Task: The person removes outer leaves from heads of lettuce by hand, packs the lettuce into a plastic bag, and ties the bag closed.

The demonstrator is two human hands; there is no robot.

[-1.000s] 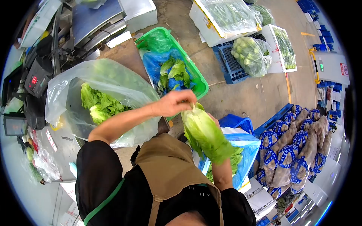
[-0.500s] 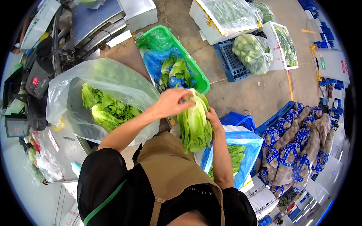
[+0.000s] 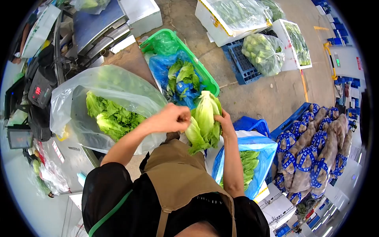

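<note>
My right hand (image 3: 225, 123) is wrapped around the side of a head of romaine-type lettuce (image 3: 209, 114), its pale base pointing away from me and leafy end toward my apron. An outer leaf (image 3: 194, 134) splays off the head's left side. At that leaf's upper edge, my left hand (image 3: 175, 118) is closed with curled fingers; the exact grip point is hidden. To the left lies a large clear plastic bag (image 3: 67, 106) with lettuce heads (image 3: 112, 118) inside. Beyond my hands, a green crate (image 3: 205, 75) lined with blue plastic holds loose leaves (image 3: 183, 75).
By my right forearm stands a box lined with blue-and-white plastic (image 3: 266, 152), holding more lettuce (image 3: 248, 166). Net sacks (image 3: 308, 154) are piled at right. Foam boxes (image 3: 213, 23) and a blue crate (image 3: 241, 63) sit on the floor ahead. A scale display (image 3: 39, 91) is far left.
My left hand has moved from the top of the lettuce toward the left and nearer me. An outer leaf now spreads away from the head. My right hand still holds the lettuce.
</note>
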